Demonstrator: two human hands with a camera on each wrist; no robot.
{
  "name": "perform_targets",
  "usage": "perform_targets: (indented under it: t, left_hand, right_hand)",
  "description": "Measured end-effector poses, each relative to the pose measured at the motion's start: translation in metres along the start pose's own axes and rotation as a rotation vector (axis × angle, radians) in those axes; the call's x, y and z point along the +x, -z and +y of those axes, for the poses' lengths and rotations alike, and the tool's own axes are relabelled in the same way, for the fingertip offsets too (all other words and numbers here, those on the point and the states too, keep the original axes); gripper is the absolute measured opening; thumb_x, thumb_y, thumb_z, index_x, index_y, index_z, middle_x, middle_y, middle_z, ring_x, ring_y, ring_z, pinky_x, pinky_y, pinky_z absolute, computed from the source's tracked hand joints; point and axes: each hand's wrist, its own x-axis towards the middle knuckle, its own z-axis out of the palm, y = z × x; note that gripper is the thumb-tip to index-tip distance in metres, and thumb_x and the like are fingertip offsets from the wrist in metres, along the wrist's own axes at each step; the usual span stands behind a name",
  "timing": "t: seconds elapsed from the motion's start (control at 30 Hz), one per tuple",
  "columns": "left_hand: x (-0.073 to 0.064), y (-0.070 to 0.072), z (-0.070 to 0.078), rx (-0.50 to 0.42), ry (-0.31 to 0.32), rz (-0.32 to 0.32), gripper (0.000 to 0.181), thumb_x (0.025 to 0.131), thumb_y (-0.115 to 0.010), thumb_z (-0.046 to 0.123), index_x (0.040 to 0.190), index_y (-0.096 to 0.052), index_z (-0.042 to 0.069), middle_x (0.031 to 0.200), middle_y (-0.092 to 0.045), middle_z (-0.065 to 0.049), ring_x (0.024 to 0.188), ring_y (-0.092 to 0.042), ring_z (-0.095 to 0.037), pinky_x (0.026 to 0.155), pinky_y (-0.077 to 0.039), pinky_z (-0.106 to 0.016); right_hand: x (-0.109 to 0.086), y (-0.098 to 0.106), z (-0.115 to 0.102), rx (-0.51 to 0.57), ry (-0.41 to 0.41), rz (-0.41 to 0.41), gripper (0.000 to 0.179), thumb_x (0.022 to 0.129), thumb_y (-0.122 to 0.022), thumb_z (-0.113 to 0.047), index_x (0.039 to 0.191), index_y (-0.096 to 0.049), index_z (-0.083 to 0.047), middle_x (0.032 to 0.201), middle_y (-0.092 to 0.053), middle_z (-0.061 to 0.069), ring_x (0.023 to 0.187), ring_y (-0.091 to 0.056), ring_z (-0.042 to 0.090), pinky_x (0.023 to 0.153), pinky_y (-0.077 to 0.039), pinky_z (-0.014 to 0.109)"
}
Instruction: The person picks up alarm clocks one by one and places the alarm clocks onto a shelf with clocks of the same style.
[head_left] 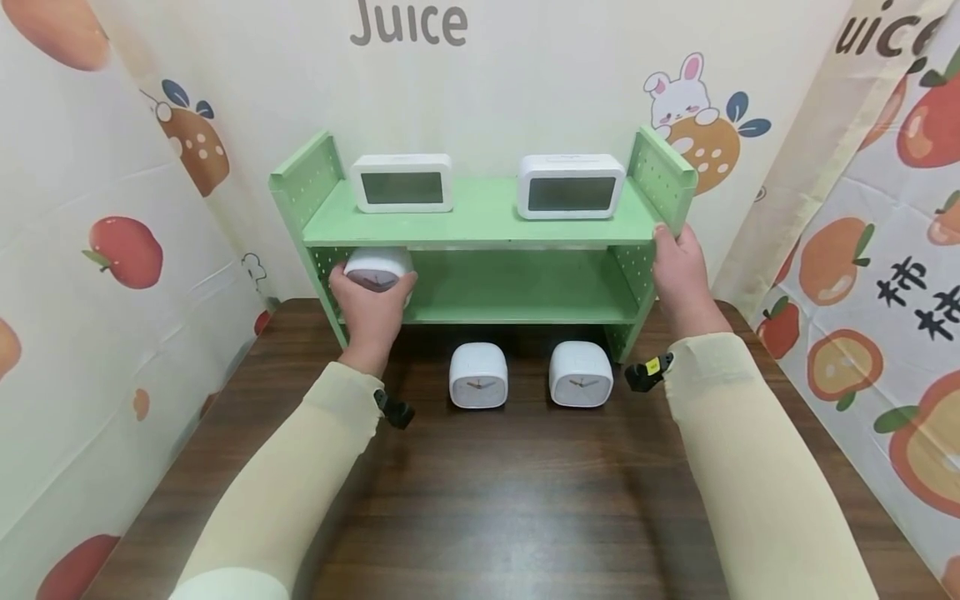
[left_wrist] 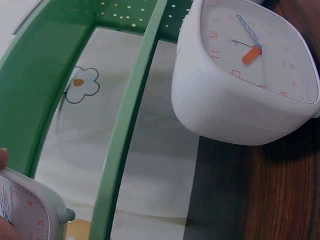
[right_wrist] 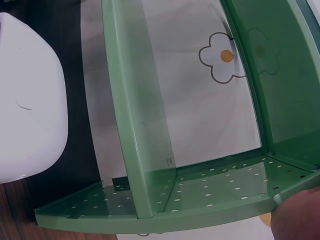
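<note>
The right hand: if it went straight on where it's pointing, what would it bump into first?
The right hand would first meet the green side panel, which it's touching. Past that, probably the printed curtain, though depth is hard to judge here.

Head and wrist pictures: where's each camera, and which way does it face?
Head: worn on the head, facing forward and down at the green shelf; left hand, right hand and sleeves show.
Left wrist: worn there, facing the shelf and held clock; bits of that hand show.
Right wrist: worn there, facing the shelf's perforated side; part of that hand shows.
Head and left wrist both show that clock.
</note>
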Motion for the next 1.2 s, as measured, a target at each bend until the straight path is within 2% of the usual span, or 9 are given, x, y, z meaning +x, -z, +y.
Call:
perform_targets:
  t: [0.43, 0.77, 1.2]
  left_hand:
    - [0.003, -0.004, -0.015, 0.037, 0.053, 0.012, 0.114, 0.074, -0.091, 0.038, 0.155, -0.016, 0.011, 0.147, -0.03, -0.01, 0.129, -0.04, -0.025, 0.102, -0.045, -0.035]
    - [0.007, -0.005, -0.018, 0.058, 0.052, -0.007, 0.119, 0.073, -0.091, 0.04, 0.158, -0.013, 0.011, 0.149, -0.03, -0.012, 0.13, -0.04, -0.027, 0.103, -0.045, -0.036]
    - [0.005, 0.001, -0.022, 0.072, 0.035, -0.05, 0.122, 0.073, -0.09, 0.052, 0.159, -0.013, 0.014, 0.152, -0.028, -0.009, 0.133, -0.039, -0.025, 0.107, -0.042, -0.036]
  right_hand:
    - [0.001, -0.002, -0.001, 0.002, -0.007, -0.012, 0.056, 0.111, -0.029, -0.046, 0.161, -0.03, -0.021, 0.155, -0.042, 0.007, 0.139, -0.04, 0.02, 0.119, -0.03, 0.048]
    - [0.003, -0.002, -0.002, 0.019, 0.013, -0.001, 0.056, 0.111, -0.03, -0.043, 0.16, -0.032, -0.016, 0.154, -0.043, 0.009, 0.138, -0.041, 0.02, 0.119, -0.029, 0.045]
    - [0.0, 0.0, -0.001, -0.018, 0.003, 0.0, 0.056, 0.111, -0.028, -0.045, 0.161, -0.03, -0.02, 0.154, -0.042, 0.007, 0.139, -0.04, 0.019, 0.119, -0.029, 0.046]
